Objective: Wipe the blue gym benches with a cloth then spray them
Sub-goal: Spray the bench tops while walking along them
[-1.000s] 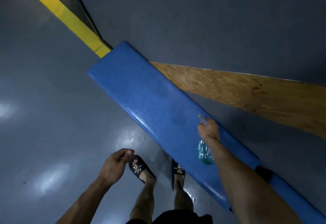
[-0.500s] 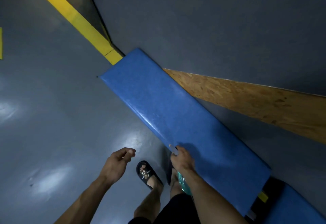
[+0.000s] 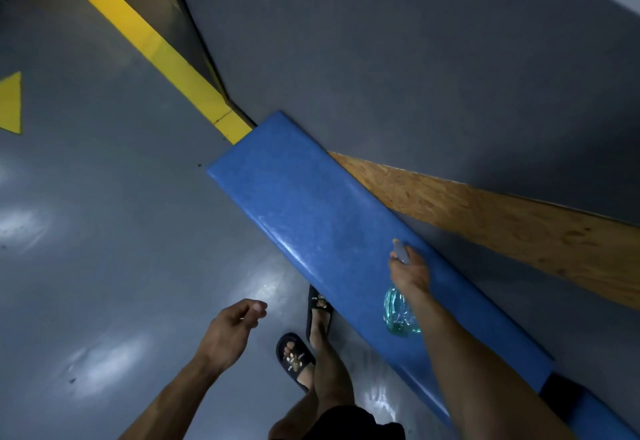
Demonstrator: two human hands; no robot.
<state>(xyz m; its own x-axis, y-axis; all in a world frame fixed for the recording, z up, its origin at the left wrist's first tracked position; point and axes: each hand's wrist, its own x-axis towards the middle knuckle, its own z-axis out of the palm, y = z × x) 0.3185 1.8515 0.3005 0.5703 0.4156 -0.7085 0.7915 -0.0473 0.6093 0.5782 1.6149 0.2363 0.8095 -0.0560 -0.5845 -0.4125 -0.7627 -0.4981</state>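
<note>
Our right hand grips the spray bottle above the blue bench; our left hand hangs loosely curled, holding nothing, over the grey floor; we see no cloth.

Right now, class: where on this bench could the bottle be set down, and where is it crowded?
Free: the blue bench top from its end by the yellow floor stripe to the right hand holding the spray bottle. Crowded: the near stretch under that forearm, and the floor beside it, where both sandalled feet stand.
</note>
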